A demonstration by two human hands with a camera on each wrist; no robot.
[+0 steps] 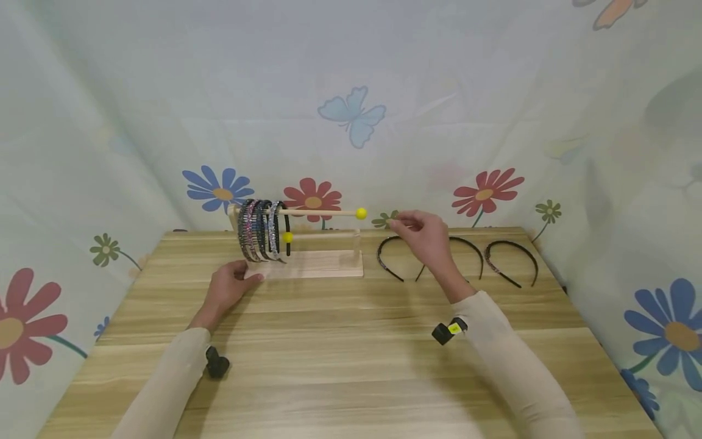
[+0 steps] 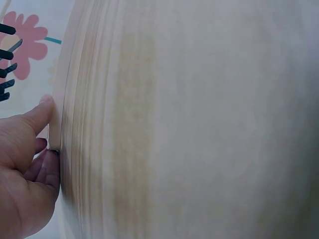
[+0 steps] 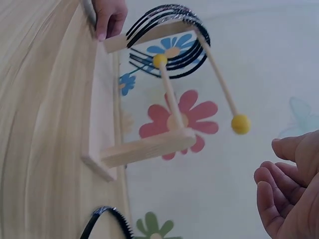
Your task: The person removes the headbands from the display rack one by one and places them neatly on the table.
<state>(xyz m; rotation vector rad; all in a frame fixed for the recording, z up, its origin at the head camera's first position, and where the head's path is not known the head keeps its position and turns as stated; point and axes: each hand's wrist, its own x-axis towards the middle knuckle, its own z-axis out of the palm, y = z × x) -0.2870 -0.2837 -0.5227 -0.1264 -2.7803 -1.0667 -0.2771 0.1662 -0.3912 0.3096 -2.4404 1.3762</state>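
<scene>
Pale wood under your left hand [image 1: 227, 286]: its thumb and fingers pinch the left end of the stand [image 1: 312, 265], right at the base. Your right hand [image 1: 426, 236] is well apart from it, up in the air and empty, fingers loosely curled, thumb clear of them. It's just beside the yellow ball [image 1: 361, 213] on the tip of the upper rod [image 1: 323, 212], and it isn't touching!

Along that rod, over at the left end, hangs a tight row of glittering headbands [image 1: 272, 225], side by side. Below, a 2nd yellow ball [image 1: 287, 237] caps the lower rod, which points left. The stand itself sits upright towards the back of the tabletop [image 1: 329, 353].

Out to your right, 3 loose headbands [image 1: 495, 268] lie on the wood, the middle 1 partly hidden by your right arm. Behind everything, a pale backdrop [image 1: 351, 55] shows red and blue flowers and a light-blue butterfly [image 1: 355, 116].
</scene>
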